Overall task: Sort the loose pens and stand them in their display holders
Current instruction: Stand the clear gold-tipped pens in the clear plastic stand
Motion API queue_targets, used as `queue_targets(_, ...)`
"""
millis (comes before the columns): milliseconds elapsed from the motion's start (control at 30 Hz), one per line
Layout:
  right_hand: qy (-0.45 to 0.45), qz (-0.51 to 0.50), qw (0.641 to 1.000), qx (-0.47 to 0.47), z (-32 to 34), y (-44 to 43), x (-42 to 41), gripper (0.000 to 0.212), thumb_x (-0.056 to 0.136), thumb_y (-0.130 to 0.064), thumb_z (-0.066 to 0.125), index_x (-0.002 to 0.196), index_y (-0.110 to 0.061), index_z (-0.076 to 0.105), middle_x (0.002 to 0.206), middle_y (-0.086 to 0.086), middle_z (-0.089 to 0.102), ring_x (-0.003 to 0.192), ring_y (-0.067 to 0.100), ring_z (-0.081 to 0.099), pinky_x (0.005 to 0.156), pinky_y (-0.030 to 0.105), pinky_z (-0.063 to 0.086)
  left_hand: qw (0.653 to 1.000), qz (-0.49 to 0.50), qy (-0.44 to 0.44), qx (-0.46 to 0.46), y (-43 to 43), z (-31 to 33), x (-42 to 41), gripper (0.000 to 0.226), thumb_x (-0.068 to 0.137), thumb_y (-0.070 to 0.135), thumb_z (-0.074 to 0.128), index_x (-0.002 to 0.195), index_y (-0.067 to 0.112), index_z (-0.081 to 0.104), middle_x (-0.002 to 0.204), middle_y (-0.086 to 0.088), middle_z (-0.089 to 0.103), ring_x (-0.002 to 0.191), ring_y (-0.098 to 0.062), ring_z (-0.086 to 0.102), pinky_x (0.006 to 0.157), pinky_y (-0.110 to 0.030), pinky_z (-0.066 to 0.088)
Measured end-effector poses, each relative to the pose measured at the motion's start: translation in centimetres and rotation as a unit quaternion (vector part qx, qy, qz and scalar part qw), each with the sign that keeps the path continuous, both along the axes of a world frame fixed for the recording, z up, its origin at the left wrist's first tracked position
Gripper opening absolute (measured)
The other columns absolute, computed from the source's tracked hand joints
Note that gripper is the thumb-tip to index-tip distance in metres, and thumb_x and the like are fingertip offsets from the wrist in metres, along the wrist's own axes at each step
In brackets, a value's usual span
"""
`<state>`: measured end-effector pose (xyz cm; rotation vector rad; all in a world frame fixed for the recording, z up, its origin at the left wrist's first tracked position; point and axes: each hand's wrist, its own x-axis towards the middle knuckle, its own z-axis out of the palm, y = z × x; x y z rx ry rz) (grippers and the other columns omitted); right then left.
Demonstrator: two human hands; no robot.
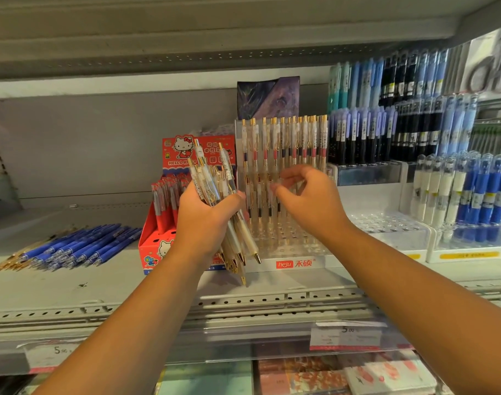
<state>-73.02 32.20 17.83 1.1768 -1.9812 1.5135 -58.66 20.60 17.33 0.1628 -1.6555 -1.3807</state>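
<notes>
My left hand [205,223] grips a bundle of white-and-gold pens [212,178], tips down. My right hand [312,201] hovers half-curled before the clear holder [286,240]; blur hides whether it pinches anything. Matching pens [286,138] stand in the holder's back rows.

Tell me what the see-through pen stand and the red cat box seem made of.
The pen stand looks like clear glossy plastic, perhaps acrylic: pens show through it. The red box looks like printed cardboard: flat folded panels, punched holes.
</notes>
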Motion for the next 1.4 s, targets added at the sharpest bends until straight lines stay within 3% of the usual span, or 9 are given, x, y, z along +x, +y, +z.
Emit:
queue_targets(100, -0.015, 0.070, 0.995, -0.065, 0.6, 0.2, 1.1, 0.005, 0.090, -0.023, 0.068, 0.093, -0.025, 0.065, 0.084, -0.010, 0.064, 0.072, -0.006, 0.056, 0.061, 0.010, 0.047, 1.000, -0.018, 0.005, -0.013, -0.1, -0.1, -0.1, 0.028, 0.073, 0.021, 0.074, 0.099, 0.026, 0.067, 0.086, 0.009, 0.074, 0.082, -0.012, 0.071, 0.073, -0.035, 0.058)
queue_targets(200, -0.026, 0.159, 0.986, -0.047, 0.9, 0.1, 2.1, 0.006, 0.090, -0.016, 0.068, 0.095, -0.020, 0.070, 0.088, -0.005, 0.069, 0.077, 0.002, 0.063, 0.069, 0.017, 0.053, 0.998, -0.050, 0.017, -0.020, 0.1, -0.1, -0.1, 0.031, 0.077, 0.016, 0.073, 0.106, 0.023, 0.067, 0.093, 0.005, 0.076, 0.085, -0.013, 0.073, 0.065, -0.023, 0.056)
queue_targets(367, -0.091, 0.232, 0.968, -0.037, 1.3, -0.8, 2.9, 0.014, 0.090, -0.017, 0.069, 0.103, -0.012, 0.072, 0.087, -0.005, 0.069, 0.057, -0.008, 0.058, 0.051, 0.006, 0.042, 0.996, -0.082, 0.026, -0.034, 0.0, -0.1, -0.3, 0.034, 0.079, 0.012, 0.071, 0.111, 0.021, 0.068, 0.102, -0.002, 0.075, 0.095, -0.020, 0.072, 0.075, -0.030, 0.058)
queue_targets(500, -0.135, 0.241, 0.960, -0.049, 1.7, -1.4, 3.4, 0.021, 0.088, -0.019, 0.072, 0.108, -0.014, 0.069, 0.087, -0.001, 0.072, 0.053, -0.009, 0.059, 0.049, 0.006, 0.042, 0.995, -0.090, 0.012, -0.049, 0.2, -0.2, -0.4, 0.032, 0.078, 0.006, 0.068, 0.107, 0.017, 0.067, 0.089, -0.001, 0.075, 0.081, -0.019, 0.072, 0.067, -0.030, 0.057)
queue_targets(667, -0.191, 0.239, 0.950, -0.056, 1.8, -1.4, 3.2, 0.018, 0.086, -0.015, 0.074, 0.102, -0.016, 0.067, 0.081, 0.000, 0.073, 0.048, -0.003, 0.057, 0.044, 0.012, 0.043, 0.994, -0.076, 0.000, -0.074, 0.0, -0.2, -0.5, 0.034, 0.079, 0.008, 0.068, 0.113, 0.010, 0.066, 0.100, -0.008, 0.075, 0.094, -0.022, 0.072, 0.078, -0.030, 0.057)
queue_targets(933, -0.236, 0.260, 0.930, -0.109, 2.0, -0.8, 2.8, 0.017, 0.085, -0.009, 0.074, 0.098, -0.014, 0.063, 0.084, 0.004, 0.075, 0.068, 0.012, 0.071, 0.045, 0.024, 0.053, 0.999, -0.020, 0.009, -0.045, -0.1, -0.2, -0.6, 0.032, 0.076, 0.018, 0.069, 0.108, 0.019, 0.068, 0.097, 0.002, 0.075, 0.093, -0.016, 0.072, 0.079, -0.032, 0.057)
queue_targets(1100, -0.262, 0.278, 0.908, -0.172, 2.5, -0.1, 2.3, 0.016, 0.090, -0.007, 0.068, 0.103, -0.011, 0.061, 0.090, 0.005, 0.075, 0.071, 0.027, 0.075, 0.053, 0.026, 0.057, 1.000, 0.016, 0.006, -0.021, -0.3, -0.1, -0.5, 0.026, 0.072, 0.021, 0.071, 0.097, 0.022, 0.067, 0.081, 0.001, 0.070, 0.078, -0.023, 0.067, 0.077, -0.051, 0.058)
queue_targets(1267, -0.199, 0.214, 0.942, -0.164, 2.8, 0.9, 0.9, 0.018, 0.089, -0.010, 0.069, 0.104, -0.015, 0.060, 0.096, 0.010, 0.070, 0.071, 0.026, 0.075, 0.054, 0.033, 0.060, 0.999, 0.026, -0.003, -0.018, -0.3, -0.2, -0.4, 0.025, 0.070, 0.025, 0.073, 0.094, 0.028, 0.068, 0.085, 0.003, 0.071, 0.084, -0.023, 0.068, 0.080, -0.048, 0.059)
queue_targets(1400, -0.121, 0.147, 0.972, -0.139, 2.5, 1.8, 0.0, 0.020, 0.088, -0.014, 0.072, 0.099, -0.026, 0.060, 0.092, 0.002, 0.067, 0.078, 0.014, 0.072, 0.052, 0.026, 0.058, 0.999, 0.033, -0.010, -0.019, -0.3, -0.1, -0.4, 0.028, 0.069, 0.028, 0.073, 0.096, 0.031, 0.067, 0.091, 0.005, 0.072, 0.092, -0.021, 0.069, 0.084, -0.045, 0.058)
